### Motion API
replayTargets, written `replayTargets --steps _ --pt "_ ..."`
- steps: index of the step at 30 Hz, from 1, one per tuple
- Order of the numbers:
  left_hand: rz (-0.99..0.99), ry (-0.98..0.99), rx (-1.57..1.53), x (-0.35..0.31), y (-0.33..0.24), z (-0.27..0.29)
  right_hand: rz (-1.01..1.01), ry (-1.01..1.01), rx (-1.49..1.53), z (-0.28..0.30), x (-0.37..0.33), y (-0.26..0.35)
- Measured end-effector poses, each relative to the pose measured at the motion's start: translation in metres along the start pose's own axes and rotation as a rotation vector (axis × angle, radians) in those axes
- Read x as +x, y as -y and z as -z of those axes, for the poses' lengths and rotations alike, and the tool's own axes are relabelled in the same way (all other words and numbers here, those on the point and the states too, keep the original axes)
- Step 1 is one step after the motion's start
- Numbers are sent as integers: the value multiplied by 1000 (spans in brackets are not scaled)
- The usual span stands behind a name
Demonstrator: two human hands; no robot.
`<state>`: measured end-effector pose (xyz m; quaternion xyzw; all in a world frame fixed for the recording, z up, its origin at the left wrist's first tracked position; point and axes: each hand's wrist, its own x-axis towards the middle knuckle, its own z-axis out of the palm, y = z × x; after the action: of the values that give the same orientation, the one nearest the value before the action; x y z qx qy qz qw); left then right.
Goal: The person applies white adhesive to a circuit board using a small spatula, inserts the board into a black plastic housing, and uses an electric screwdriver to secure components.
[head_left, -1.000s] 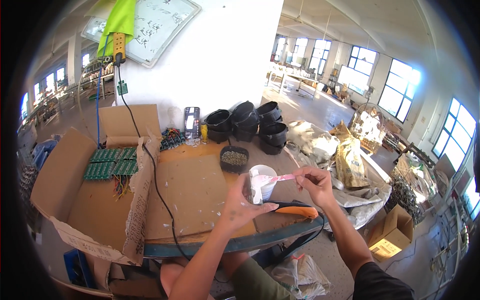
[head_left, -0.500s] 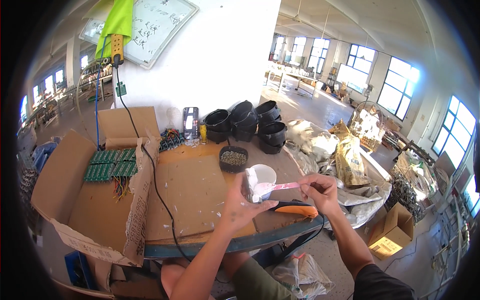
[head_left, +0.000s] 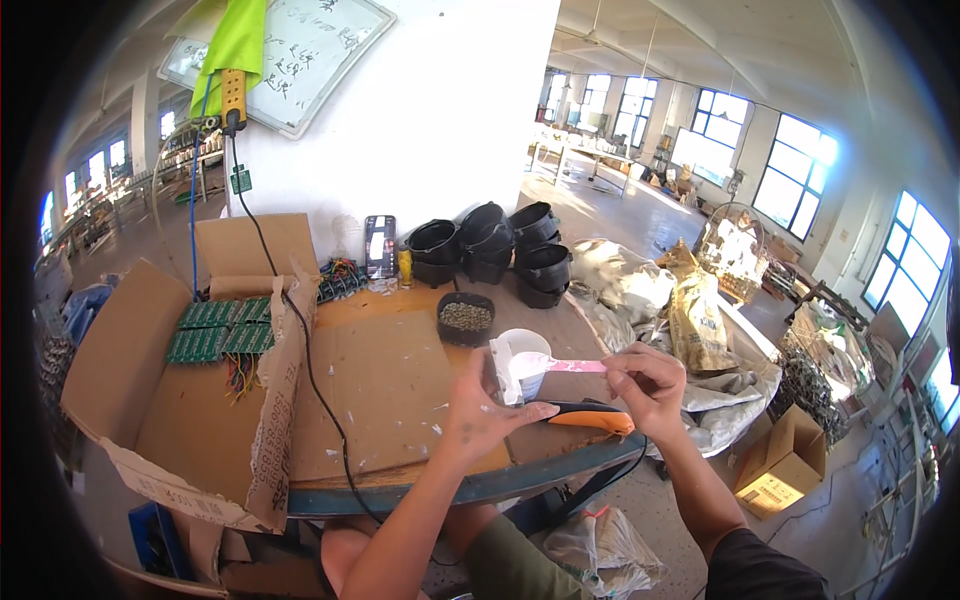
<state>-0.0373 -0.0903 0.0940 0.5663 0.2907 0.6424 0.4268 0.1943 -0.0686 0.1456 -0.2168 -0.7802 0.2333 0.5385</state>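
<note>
My left hand [head_left: 470, 412] is closed around a small part [head_left: 501, 370] smeared with white paste along its edge. Fingers cover most of that part. Between thumb and fingers, my right hand [head_left: 645, 385] pinches the end of a pink spatula [head_left: 578, 366]. White paste coats the spatula's far end, which lies against the part's paste-covered edge. Just behind it stands a white cup [head_left: 530, 345]. An orange-and-black handled tool [head_left: 590, 418] rests on the table below the spatula, a dark cord leading from it.
A dark tray of small pellet-like pieces [head_left: 466, 318] sits beyond my left hand, with black plastic pots [head_left: 487, 245] behind. At left an open carton [head_left: 270, 440] holds green circuit boards [head_left: 222, 330]. A black cable [head_left: 325, 395] crosses the cardboard. Sacks [head_left: 700, 315] lie at right.
My right hand has shifted slightly right and up with the spatula, whose pasted end now sits a little higher. My left hand stays nearly still.
</note>
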Motion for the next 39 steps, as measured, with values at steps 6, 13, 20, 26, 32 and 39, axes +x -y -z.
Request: replayTargets --steps 6,13,20,26,32,39 --pt "-7 18 -59 0 3 0 -171 33 165 1 -4 -12" --pt "-5 67 -32 0 8 4 -235 39 250 6 12 -23" --pt "8 83 -63 -1 -1 1 -262 63 224 2 13 -21" --pt "20 142 1 -2 -3 0 -212 53 165 10 31 -28" --pt "16 180 43 -3 -4 1 -251 27 192 16 39 -43" --pt "-2 95 62 0 8 0 -320 -53 316 18 42 -71"
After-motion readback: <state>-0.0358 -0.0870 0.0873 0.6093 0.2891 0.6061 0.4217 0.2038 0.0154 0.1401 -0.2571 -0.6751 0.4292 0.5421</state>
